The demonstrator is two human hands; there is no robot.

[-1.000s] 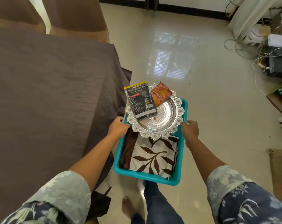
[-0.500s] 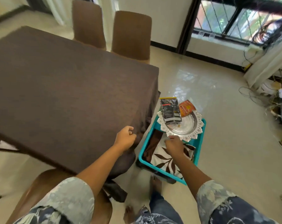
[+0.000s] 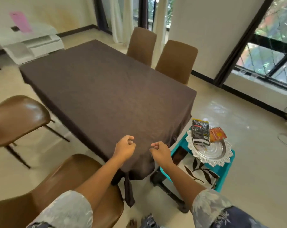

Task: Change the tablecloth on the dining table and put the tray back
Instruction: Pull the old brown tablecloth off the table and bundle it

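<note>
Left hand [image 3: 124,149] and right hand [image 3: 161,152], fingers curled and seemingly empty, have left the scalloped silver tray [image 3: 212,151] on the teal plastic basket [image 3: 225,175]. They now hover over the dark brown tablecloth [image 3: 106,96] at the table's near corner, probably ready to strip it.

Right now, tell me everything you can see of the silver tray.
The silver tray is round, shiny and metal-looking, with an embossed dish and a scalloped, ornate rim. It rests across the far end of the teal basket on the floor, near the brown tablecloth. A black packet and an orange packet lie on its far edge.
</note>
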